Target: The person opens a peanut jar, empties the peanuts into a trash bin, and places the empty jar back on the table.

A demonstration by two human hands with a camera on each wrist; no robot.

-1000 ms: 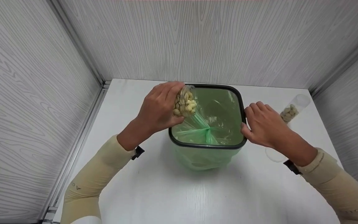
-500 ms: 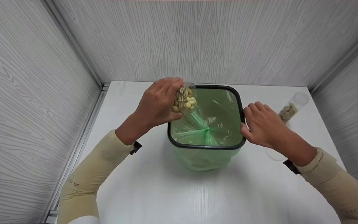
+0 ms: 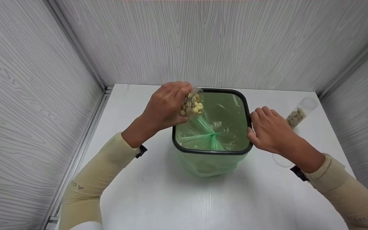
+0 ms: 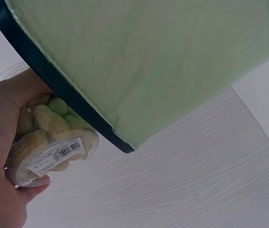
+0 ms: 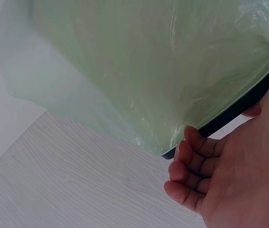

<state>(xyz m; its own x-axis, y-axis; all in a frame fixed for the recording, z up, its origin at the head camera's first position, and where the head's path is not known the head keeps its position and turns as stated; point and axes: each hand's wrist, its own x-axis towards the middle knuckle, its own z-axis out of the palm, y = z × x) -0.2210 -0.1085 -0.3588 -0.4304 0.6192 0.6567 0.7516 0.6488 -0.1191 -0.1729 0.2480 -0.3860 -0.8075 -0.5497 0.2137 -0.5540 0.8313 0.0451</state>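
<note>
My left hand [image 3: 166,103] grips a clear plastic jar [image 3: 193,105] of pale, nut-like pieces. The jar is tilted, its mouth end above the left rim of a trash bin [image 3: 212,152] lined with a translucent green bag [image 3: 212,135]. In the left wrist view, a barcode label [image 4: 56,156] shows on the jar, and my fingers wrap round its side. On the bin's right side, my right hand [image 3: 270,129] holds the dark rim with curled fingers, as the right wrist view [image 5: 206,161] also shows.
Behind my right hand, a second clear container [image 3: 299,115] with similar pieces stands on the white table [image 3: 209,204]. A thin clear disc [image 3: 282,160], perhaps a lid, lies partly hidden under my right wrist. Wood-grained panels [image 3: 190,41] enclose the table's back and sides.
Both hands keep their holds. The jar in my left hand has shifted only slightly over the rim, and the pieces still sit inside it.
</note>
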